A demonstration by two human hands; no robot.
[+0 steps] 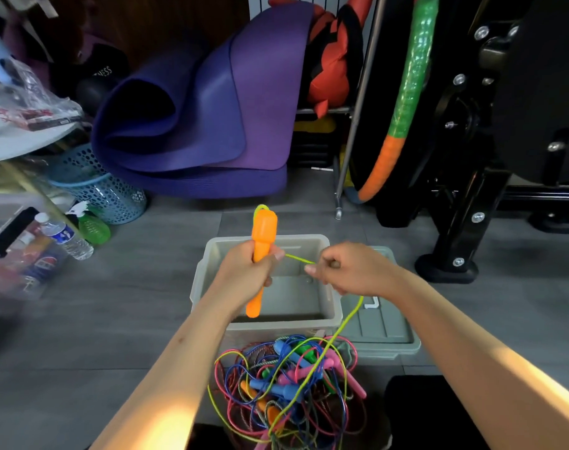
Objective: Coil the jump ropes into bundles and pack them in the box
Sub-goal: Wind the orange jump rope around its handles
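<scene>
1. My biggest worry is the tangle: the yellow-green cord [344, 319] I am drawing drops from my right hand [348, 271] straight into the pile of jump ropes [289, 388] on the floor near me. It threads among blue, pink and red cords, so a firm pull could cinch a knot or drag the whole heap along.
2. My left hand [247, 271] has its grip curled round the orange handles [262, 254], held upright above the box [211, 254]. If that grip slackens while I tug, the handles could twist and any loops gathered there would spill.
3. My right grip pinches the cord just right of the handles; the short stretch between my hands looks taut. A slip there would lose the tension.
4. The cord is thin, bright and limp, and the handles are chunky orange plastic.
5. The box is grey and open, with no ropes showing inside; its lid [380, 326] lies just to its right.
</scene>
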